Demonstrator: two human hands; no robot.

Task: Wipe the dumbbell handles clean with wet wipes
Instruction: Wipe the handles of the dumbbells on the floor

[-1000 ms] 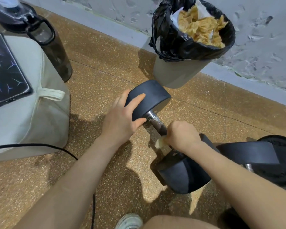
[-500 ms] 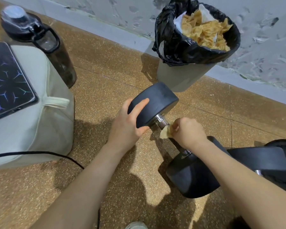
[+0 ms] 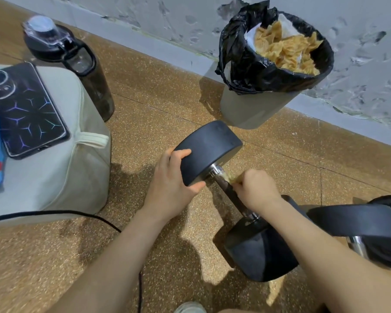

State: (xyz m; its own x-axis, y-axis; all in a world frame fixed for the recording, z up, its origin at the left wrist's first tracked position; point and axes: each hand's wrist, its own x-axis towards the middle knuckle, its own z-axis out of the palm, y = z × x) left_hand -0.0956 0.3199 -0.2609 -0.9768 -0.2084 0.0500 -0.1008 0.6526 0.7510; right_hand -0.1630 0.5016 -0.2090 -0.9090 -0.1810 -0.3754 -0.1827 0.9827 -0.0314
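Your right hand (image 3: pixel 257 188), clenched round a crumpled, yellow-stained wet wipe (image 3: pixel 229 177), has slid up the handle (image 3: pixel 226 189) within the last second, from near the lower head (image 3: pixel 257 251) to the chrome collar under the upper head (image 3: pixel 209 147). By the look of it, one full pass along the bar is nearly done. Your left hand (image 3: pixel 169 188) grips the upper head's rim, thumb beneath, holding the dumbbell tilted with its lower head on the speckled, cork-coloured floor (image 3: pixel 145 105). The heads are matte black rubber and the bar is dark, rough-looking metal with bright ends. A second dumbbell (image 3: pixel 357 222) lies to the right. A black-lined bin (image 3: pixel 253 109) of spent wipes stands just behind.
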